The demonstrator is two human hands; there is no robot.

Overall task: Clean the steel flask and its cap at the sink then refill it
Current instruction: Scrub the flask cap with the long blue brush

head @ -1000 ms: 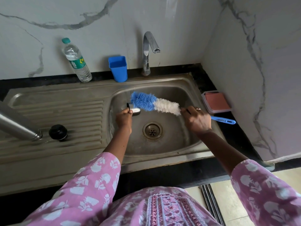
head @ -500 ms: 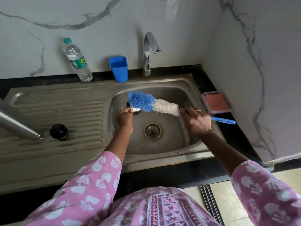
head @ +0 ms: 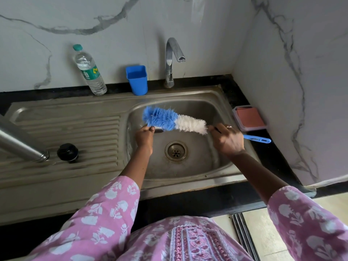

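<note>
Over the sink basin [head: 205, 166] my left hand [head: 144, 137] grips a small steel cap [head: 157, 129], mostly hidden by my fingers and the brush. My right hand [head: 227, 141] grips the blue handle of a bottle brush [head: 174, 121] with blue and white bristles; the blue bristle end lies against the cap. The steel flask [head: 20, 145] lies on its side on the ribbed drainboard [head: 79, 129] at the far left, its mouth towards the sink. A black inner cap [head: 67, 152] sits right beside that mouth.
A tap [head: 172, 59] stands behind the basin, no water running. A blue cup [head: 137, 80] and a plastic water bottle [head: 88, 70] stand at the back wall. A box with a pink scrub pad [head: 248, 117] sits right of the sink by the side wall.
The brush head has slid slightly left over the cap, and both hands have shifted a little with it. The flask and black cap have not moved.
</note>
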